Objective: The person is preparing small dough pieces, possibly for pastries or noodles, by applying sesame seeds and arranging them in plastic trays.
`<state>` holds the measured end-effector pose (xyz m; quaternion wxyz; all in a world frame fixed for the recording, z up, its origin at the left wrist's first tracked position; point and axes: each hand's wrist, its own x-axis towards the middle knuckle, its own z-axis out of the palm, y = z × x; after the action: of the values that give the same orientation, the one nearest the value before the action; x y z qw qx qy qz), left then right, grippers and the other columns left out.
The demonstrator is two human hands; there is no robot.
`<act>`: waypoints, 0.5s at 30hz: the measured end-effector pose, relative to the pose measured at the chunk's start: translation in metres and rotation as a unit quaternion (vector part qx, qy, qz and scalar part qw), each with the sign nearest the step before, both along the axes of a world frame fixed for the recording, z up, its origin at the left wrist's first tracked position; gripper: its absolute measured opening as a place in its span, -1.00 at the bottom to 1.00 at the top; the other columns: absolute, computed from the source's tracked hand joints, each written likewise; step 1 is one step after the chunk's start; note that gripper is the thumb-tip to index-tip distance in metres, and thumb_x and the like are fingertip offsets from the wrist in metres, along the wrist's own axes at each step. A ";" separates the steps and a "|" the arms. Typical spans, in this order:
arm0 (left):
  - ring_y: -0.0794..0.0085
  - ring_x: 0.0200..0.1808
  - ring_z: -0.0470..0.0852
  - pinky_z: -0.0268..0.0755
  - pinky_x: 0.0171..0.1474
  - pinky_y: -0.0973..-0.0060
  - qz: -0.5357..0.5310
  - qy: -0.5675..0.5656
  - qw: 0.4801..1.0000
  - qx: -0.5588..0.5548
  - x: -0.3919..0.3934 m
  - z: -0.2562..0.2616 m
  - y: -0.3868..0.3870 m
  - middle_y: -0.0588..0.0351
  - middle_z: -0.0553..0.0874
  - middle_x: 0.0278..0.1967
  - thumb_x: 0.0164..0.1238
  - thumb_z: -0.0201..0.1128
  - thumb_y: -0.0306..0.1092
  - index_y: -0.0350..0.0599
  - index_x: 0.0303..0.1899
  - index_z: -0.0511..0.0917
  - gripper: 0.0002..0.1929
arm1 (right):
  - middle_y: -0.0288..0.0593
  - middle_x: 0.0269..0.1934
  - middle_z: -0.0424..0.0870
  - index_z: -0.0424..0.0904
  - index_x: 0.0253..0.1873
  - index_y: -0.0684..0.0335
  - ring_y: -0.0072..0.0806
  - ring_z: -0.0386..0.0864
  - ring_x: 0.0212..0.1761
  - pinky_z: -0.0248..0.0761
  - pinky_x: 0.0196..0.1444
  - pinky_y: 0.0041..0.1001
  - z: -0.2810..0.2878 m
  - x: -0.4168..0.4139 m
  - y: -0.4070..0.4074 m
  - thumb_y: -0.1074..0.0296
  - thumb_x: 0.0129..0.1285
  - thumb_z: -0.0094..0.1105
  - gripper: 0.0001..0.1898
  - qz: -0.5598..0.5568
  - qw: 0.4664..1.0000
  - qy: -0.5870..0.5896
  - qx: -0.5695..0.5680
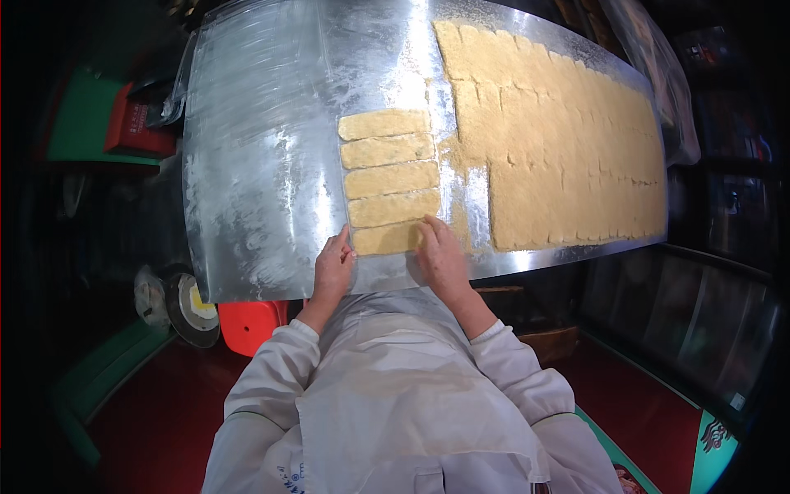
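Several flat oblong dough pieces with a tan coating lie one behind another on a metal work table (pixel 259 185). At the left end of the nearest dough strip (pixel 386 239) are the fingers of my left hand (pixel 334 262), thumb and forefinger close together. My right hand (pixel 439 250) touches the same strip's right end with its fingertips, the fingers bent. The strip lies flat between both hands. Farther right, a large sheet of closely packed coated dough pieces (pixel 555 148) covers much of the table.
White flour streaks and loose tan crumbs mark the metal. A red plastic stool (pixel 250 324) stands below the table's near left edge, beside a round pan (pixel 191 309). A red box (pixel 139 126) is at the left. Clear plastic sheeting (pixel 666 86) hangs at the far right edge.
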<state>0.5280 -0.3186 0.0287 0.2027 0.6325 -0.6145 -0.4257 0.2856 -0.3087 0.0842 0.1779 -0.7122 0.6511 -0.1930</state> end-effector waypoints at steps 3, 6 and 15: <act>0.25 -0.27 0.62 0.52 -0.08 0.36 -0.002 0.012 1.000 0.019 -0.001 0.002 -0.002 0.00 0.60 -0.24 0.25 0.30 -0.58 -0.14 0.42 0.41 -0.35 | 0.01 0.26 0.47 0.46 0.25 0.27 -0.05 0.42 0.32 0.30 0.35 -0.14 -0.011 0.012 0.003 0.45 0.08 0.38 -0.43 0.039 0.999 0.009 0.007; 0.29 -0.28 0.61 0.52 -0.09 0.38 -0.003 0.010 1.000 0.026 0.000 0.001 -0.002 0.02 0.59 -0.25 0.25 0.30 -0.58 -0.14 0.41 0.41 -0.36 | 0.01 0.24 0.47 0.46 0.25 0.29 -0.05 0.42 0.33 0.31 0.36 -0.17 -0.021 0.012 0.008 0.44 0.07 0.38 -0.42 0.037 0.998 0.059 0.009; 0.35 -0.33 0.58 0.50 -0.15 0.43 -0.001 0.039 0.999 0.023 -0.001 0.008 -0.003 0.04 0.56 -0.28 0.26 0.27 -0.59 -0.17 0.41 0.41 -0.37 | 0.11 0.47 0.30 0.24 0.46 0.35 -0.04 0.21 0.54 0.09 0.51 -0.06 -0.030 -0.009 0.032 0.35 0.22 0.30 -0.28 -0.039 0.998 0.043 0.026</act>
<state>0.5268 -0.3216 0.0364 0.2120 0.6194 -0.5967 -0.4640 0.2762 -0.2768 0.0541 0.1603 -0.6889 0.6904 -0.1519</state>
